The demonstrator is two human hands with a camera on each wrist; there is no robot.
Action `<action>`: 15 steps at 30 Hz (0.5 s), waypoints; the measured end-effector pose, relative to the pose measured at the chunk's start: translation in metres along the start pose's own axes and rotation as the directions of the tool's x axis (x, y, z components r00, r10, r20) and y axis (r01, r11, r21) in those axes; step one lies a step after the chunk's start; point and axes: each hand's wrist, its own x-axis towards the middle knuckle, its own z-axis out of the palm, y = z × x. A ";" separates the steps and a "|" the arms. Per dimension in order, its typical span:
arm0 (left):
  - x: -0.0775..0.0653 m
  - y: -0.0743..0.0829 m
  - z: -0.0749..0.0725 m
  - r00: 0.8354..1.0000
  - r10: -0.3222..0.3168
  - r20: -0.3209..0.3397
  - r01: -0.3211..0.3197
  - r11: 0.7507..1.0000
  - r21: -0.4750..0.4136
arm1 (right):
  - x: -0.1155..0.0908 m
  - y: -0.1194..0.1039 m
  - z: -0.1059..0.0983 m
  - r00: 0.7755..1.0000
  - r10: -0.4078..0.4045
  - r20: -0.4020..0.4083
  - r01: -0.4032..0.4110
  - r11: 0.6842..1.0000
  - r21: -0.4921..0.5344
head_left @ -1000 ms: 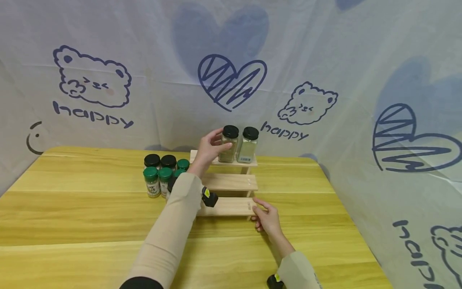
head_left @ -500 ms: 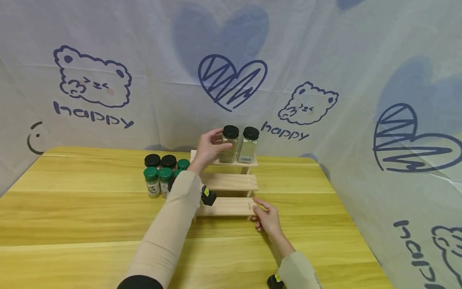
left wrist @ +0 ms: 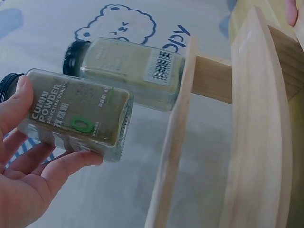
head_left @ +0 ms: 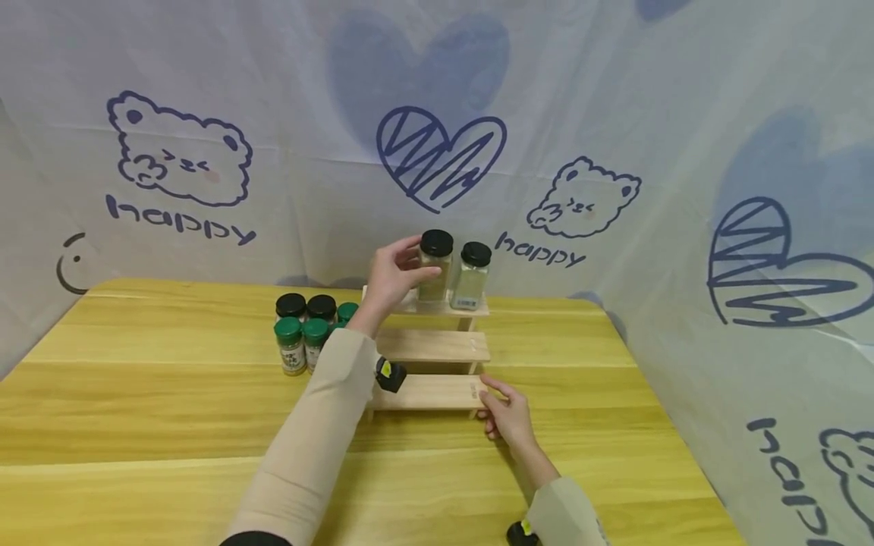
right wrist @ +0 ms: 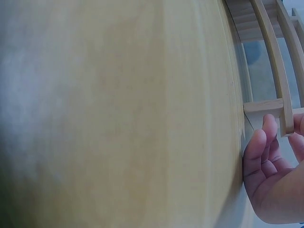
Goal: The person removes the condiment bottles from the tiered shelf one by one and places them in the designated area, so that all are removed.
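My left hand (head_left: 392, 280) grips a square glass jar of cumin powder (left wrist: 78, 111) with a black lid, thumb on one side and fingers on the other. In the left wrist view, a gap shows between the jar's base and the top step of the three-step wooden rack (head_left: 433, 346). Beside it a second black-lidded jar (head_left: 471, 279), with pale contents and a barcode, stands on that top step. My right hand (head_left: 510, 415) holds the right end of the lowest step, thumb and forefinger at the edge; in the right wrist view, other fingers curl under it near a leg.
Left of the rack, partly behind my left forearm, stands a cluster of small spice bottles with green caps (head_left: 288, 330) and black caps (head_left: 290, 305). The wooden table (head_left: 171, 409) reaches back to a white cloth (head_left: 307, 189) with printed bears and hearts.
My left hand has lifted the cumin jar slightly from the top step. The right hand keeps its place on the rack, and the second jar stays put.
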 end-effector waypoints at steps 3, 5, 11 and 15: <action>-0.005 0.004 -0.002 1.000 0.022 0.000 -0.022 1.000 0.007 | 0.000 0.001 0.000 1.000 0.005 -0.002 -0.005 1.000 0.002; -0.009 0.007 -0.004 0.999 0.040 0.005 -0.041 0.999 0.020 | 0.000 0.002 0.001 1.000 0.005 -0.005 -0.005 1.000 0.003; -0.021 0.011 -0.009 0.998 0.062 0.023 -0.064 0.997 0.054 | 0.002 0.004 0.001 1.000 -0.002 -0.018 0.002 1.000 -0.003; -0.029 0.014 -0.012 0.997 0.069 0.028 -0.069 0.997 0.026 | 0.002 0.004 0.001 1.000 -0.008 -0.016 0.008 1.000 -0.008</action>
